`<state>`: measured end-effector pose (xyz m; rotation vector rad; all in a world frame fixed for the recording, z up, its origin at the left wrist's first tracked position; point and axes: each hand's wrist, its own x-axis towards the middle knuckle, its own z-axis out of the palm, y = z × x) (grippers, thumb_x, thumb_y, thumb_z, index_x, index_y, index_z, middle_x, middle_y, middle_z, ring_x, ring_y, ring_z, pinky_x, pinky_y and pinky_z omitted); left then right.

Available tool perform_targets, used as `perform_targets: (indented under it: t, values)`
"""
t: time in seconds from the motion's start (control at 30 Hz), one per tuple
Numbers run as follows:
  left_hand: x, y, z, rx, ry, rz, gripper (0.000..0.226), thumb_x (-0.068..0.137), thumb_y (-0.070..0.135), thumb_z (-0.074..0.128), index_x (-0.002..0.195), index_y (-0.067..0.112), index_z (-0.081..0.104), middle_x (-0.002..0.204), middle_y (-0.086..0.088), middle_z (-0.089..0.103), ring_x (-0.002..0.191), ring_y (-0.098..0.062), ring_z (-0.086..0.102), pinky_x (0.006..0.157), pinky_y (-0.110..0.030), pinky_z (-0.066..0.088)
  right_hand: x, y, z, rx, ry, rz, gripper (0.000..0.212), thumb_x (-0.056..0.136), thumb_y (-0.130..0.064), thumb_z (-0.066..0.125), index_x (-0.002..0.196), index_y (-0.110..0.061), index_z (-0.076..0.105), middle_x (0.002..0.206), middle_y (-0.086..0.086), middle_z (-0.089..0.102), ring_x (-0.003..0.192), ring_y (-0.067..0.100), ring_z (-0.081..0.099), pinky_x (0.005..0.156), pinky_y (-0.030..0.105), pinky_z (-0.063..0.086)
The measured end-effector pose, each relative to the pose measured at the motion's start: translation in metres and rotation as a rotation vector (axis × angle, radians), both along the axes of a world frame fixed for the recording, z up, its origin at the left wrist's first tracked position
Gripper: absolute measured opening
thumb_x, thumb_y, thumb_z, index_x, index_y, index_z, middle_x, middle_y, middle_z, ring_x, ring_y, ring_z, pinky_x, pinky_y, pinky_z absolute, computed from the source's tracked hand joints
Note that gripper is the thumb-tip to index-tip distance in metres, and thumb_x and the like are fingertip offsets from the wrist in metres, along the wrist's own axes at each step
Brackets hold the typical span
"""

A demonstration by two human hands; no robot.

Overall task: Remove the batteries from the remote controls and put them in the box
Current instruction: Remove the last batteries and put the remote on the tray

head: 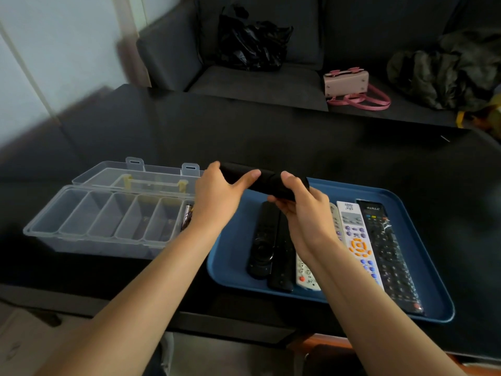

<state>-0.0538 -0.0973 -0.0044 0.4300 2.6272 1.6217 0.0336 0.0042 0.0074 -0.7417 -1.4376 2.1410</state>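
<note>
I hold a black remote [264, 181] level above the far edge of the blue tray [423, 256], my left hand [219, 196] gripping one end and my right hand [301, 210] clasping the other, probably to work its battery cover off. The clear box [81, 229] sits open just left of the tray, ready for batteries; one battery [187, 213] lies in its compartment nearest the tray. Five more remotes [355, 240] wait on the tray.

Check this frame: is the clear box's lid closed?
No, the clear box stands with its lid swung back and its compartments exposed beside the blue tray.
</note>
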Motion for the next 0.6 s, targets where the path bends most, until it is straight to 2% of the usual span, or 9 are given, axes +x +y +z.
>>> perform_targets:
  t: [0.03,0.1,0.17,0.27,0.33,0.47,0.6]
  values:
    - [-0.0004,0.0,-0.0001,0.036,-0.015,0.02,0.046,0.073,0.051,0.069,0.1,0.014,0.066,0.088,0.001,0.067,0.086,-0.014,0.064,0.06,-0.011,0.042,-0.0004,0.0002,0.0007,0.003,0.01,0.0,0.016,0.089,-0.017,0.062,0.079,-0.006,0.066,0.074,0.004,0.066,0.067,0.014,0.064,0.078,0.028,0.052]
    - [-0.001,0.0003,0.0017,0.087,-0.011,0.036,0.036,0.069,0.052,0.072,0.083,0.019,0.07,0.07,0.007,0.066,0.069,-0.007,0.062,0.052,-0.012,0.039,-0.0004,0.0002,0.0018,0.014,0.03,-0.01,0.016,0.089,-0.016,0.061,0.077,-0.006,0.065,0.073,0.004,0.066,0.065,0.014,0.064,0.077,0.028,0.052]
    - [-0.0014,0.001,0.0042,0.075,0.029,0.04,0.038,0.066,0.056,0.073,0.081,0.02,0.071,0.071,0.007,0.068,0.07,-0.006,0.064,0.056,-0.017,0.043,0.0004,-0.0005,0.0016,0.018,0.046,-0.028,0.017,0.09,-0.016,0.06,0.077,-0.006,0.065,0.069,0.001,0.066,0.063,0.012,0.064,0.076,0.028,0.052]
    - [0.0018,0.0029,0.0078,0.012,0.098,0.049,0.041,0.067,0.057,0.071,0.08,0.019,0.072,0.068,0.008,0.067,0.067,-0.002,0.062,0.051,-0.007,0.038,0.0017,-0.0029,0.0023,0.001,0.041,-0.056,0.017,0.091,-0.018,0.06,0.078,-0.008,0.064,0.059,-0.007,0.067,0.06,0.006,0.065,0.075,0.028,0.051]
    - [0.003,0.0035,0.0077,-0.022,0.118,0.037,0.043,0.068,0.058,0.07,0.079,0.017,0.071,0.065,0.007,0.065,0.062,0.001,0.059,0.049,-0.005,0.037,0.0022,-0.0025,0.0026,0.002,0.033,-0.07,0.017,0.091,-0.017,0.059,0.077,-0.008,0.063,0.057,-0.007,0.065,0.058,0.007,0.064,0.073,0.028,0.051]
    - [-0.0004,0.0019,0.0037,-0.088,0.115,0.022,0.052,0.067,0.064,0.066,0.08,0.014,0.07,0.068,0.001,0.067,0.065,-0.009,0.061,0.046,-0.012,0.036,0.0022,-0.0027,0.0006,0.044,0.004,-0.058,0.018,0.091,-0.019,0.059,0.076,-0.01,0.063,0.055,-0.008,0.065,0.06,0.007,0.063,0.069,0.027,0.05]
    - [-0.0031,0.0019,-0.0001,-0.067,0.039,-0.022,0.046,0.074,0.059,0.063,0.087,0.015,0.069,0.068,0.004,0.064,0.062,-0.001,0.055,0.048,-0.004,0.036,-0.0001,-0.0038,0.0017,0.121,-0.041,-0.016,0.018,0.09,-0.021,0.061,0.074,-0.012,0.065,0.063,-0.007,0.067,0.066,0.008,0.065,0.081,0.034,0.052]
